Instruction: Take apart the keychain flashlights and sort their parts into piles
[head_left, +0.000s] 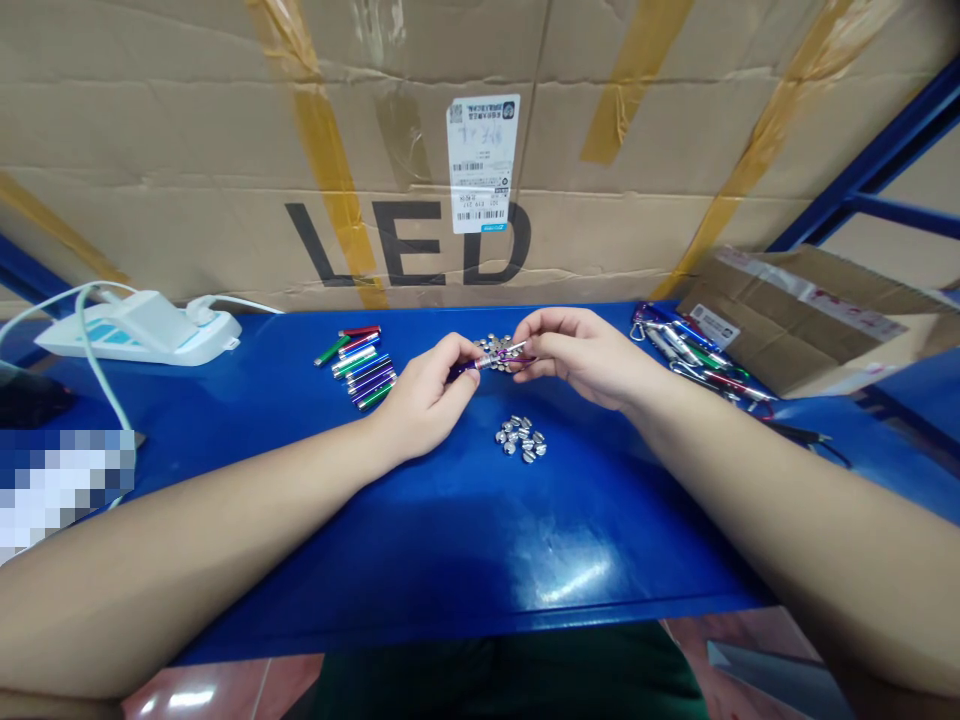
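Observation:
My left hand (433, 393) is closed around a slim purple metal tube (461, 370) with a silver part at its right end. From the other side, my right hand (574, 352) pinches a purple carabiner clip (527, 359) that meets the silver end. Behind and partly under the fingers lies a cluster of small silver button cells (491, 342). Nearer me is a pile of small silver metal caps (520, 437). Just left of my left hand, several coloured metal tubes (369, 375) lie in a row, purple, green, blue and red.
At right, a heap of carabiner keychain lights (690, 345) lies against an open cardboard box (810, 310). A white power strip (135, 330) with cables stands at left. A large carton (225, 150) walls off the back of the blue table (420, 560).

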